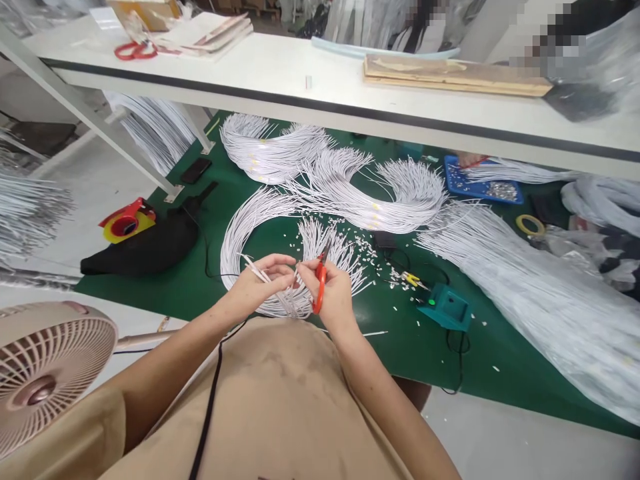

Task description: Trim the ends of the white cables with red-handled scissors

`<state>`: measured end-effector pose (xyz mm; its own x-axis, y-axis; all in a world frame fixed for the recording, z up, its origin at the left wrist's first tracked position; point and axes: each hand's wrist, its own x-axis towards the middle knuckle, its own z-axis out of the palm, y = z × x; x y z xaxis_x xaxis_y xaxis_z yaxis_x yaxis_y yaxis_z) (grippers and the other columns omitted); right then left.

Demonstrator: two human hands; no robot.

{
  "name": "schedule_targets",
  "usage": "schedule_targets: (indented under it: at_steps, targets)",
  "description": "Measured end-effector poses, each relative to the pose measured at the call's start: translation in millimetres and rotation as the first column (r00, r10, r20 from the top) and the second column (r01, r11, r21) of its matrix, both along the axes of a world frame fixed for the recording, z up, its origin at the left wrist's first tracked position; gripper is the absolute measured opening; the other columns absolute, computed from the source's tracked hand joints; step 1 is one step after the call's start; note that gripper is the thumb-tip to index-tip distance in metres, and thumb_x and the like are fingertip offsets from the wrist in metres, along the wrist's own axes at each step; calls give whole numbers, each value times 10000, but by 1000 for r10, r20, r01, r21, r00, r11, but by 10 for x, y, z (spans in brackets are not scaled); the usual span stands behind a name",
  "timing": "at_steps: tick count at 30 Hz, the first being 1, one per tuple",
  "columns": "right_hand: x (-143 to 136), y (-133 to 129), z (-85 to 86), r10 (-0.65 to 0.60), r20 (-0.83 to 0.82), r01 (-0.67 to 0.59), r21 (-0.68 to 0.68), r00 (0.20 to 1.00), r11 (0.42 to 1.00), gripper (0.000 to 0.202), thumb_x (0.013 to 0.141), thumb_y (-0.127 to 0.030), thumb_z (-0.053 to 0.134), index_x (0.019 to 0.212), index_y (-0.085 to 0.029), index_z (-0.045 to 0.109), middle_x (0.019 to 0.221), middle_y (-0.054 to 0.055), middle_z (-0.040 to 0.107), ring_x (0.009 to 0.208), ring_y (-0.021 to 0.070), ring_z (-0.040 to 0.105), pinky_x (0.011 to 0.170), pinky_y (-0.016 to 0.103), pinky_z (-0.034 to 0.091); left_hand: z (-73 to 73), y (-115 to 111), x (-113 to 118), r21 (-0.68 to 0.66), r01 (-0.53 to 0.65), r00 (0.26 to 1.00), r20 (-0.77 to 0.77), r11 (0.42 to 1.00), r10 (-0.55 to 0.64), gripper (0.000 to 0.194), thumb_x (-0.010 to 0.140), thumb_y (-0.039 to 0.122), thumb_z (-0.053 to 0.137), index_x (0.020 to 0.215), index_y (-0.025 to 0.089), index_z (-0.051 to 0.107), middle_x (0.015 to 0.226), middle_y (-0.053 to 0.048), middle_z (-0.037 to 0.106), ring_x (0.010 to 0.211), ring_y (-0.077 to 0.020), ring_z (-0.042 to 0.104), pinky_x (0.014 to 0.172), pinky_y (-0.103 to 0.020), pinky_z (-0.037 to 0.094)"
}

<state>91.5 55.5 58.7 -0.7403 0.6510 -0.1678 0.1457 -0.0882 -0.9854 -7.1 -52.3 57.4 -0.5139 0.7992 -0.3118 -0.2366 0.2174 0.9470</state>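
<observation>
My left hand (263, 283) is closed around a few thin white wires (256, 269), whose ends stick out past its thumb side. Close beside it, my right hand (333, 293) grips red-handled scissors (321, 287), their dark blades pointing up and away from me. The fingertips of both hands nearly meet; whatever is pinched between them is too small to make out. Under and behind the hands lies a looped bundle of white wires (240, 230), with its cut ends fanned out (345, 257). Small white pieces (367, 250) are scattered to the right of it.
More wire bundles (380, 207) cover the green table (370, 360). A teal device (445, 307), a blue tray (455, 183) and a person's hand (473, 160) are at right. A tape dispenser (127, 223) and a fan (45, 373) stand left. A white shelf (280, 73) crosses above.
</observation>
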Motion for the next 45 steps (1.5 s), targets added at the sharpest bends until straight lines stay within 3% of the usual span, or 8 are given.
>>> schedule_targets:
  at_steps: [12, 15, 17, 21, 23, 26, 32, 45]
  targets:
    - [-28, 63, 30, 122, -103, -143, -236, 987, 961, 187, 738, -345, 584, 745, -166, 638, 573, -26, 546, 557, 102, 508, 590, 235, 397, 7, 18, 44, 133, 11, 993, 117, 991, -27, 341, 777, 297, 595, 1088, 196, 497, 699, 17, 571, 655, -111, 531, 640, -246, 403]
    - [-8, 79, -29, 84, -50, -90, -136, 995, 987, 199, 737, -355, 586, 776, -166, 635, 645, -12, 581, 597, 111, 524, 608, 240, 401, 15, 11, 42, 101, -14, 994, 109, 995, 3, 406, 760, 323, 612, 1135, 199, 517, 698, 11, 553, 653, -110, 508, 575, -222, 366]
    - [25, 115, -79, 81, 36, -83, 63, 996, 995, 214, 754, -364, 565, 792, -167, 642, 706, 4, 593, 637, 120, 525, 623, 245, 394, 27, 5, 31, 56, -37, 997, 70, 998, 33, 420, 747, 341, 624, 1132, 192, 552, 688, 5, 548, 652, -112, 491, 556, -218, 350]
    - [98, 182, -120, 81, 311, -244, 533, 947, 810, 182, 766, -338, 554, 783, -176, 635, 767, 24, 583, 676, 136, 506, 624, 255, 356, 61, 9, 5, -55, -89, 995, 32, 995, 91, 338, 695, 359, 671, 974, 169, 652, 703, -12, 585, 651, -111, 481, 556, -215, 356]
    - [119, 185, -107, 52, 406, -325, 642, 912, 695, 164, 773, -330, 548, 772, -183, 622, 767, 23, 578, 675, 138, 497, 623, 259, 335, 76, 22, 2, -82, -112, 993, 31, 990, 115, 314, 671, 348, 694, 924, 165, 663, 721, -19, 607, 657, -112, 493, 558, -213, 365]
    - [127, 161, -74, 12, 478, -387, 697, 878, 604, 169, 798, -340, 518, 797, -200, 613, 782, 16, 586, 684, 141, 503, 633, 266, 318, 89, 37, 11, -100, -126, 992, -8, 987, 126, 304, 658, 330, 702, 905, 156, 664, 744, -28, 622, 664, -120, 515, 562, -217, 381]
    - [134, 120, -46, -14, 551, -466, 719, 834, 516, 197, 824, -349, 491, 810, -188, 604, 814, 34, 599, 783, 165, 538, 695, 282, 308, 96, 15, 10, -83, -86, 993, -94, 993, 78, 300, 683, 326, 678, 931, 157, 664, 746, -28, 620, 667, -123, 528, 562, -217, 399]
    - [183, 29, -29, -124, 545, -443, 777, 829, 448, 239, 837, -369, 472, 769, -195, 621, 773, 28, 606, 725, 163, 546, 627, 282, 300, 121, 49, 66, -105, -101, 948, -311, 989, 64, 157, 761, 287, 566, 796, 151, 638, 693, -9, 574, 603, -112, 482, 535, -222, 394]
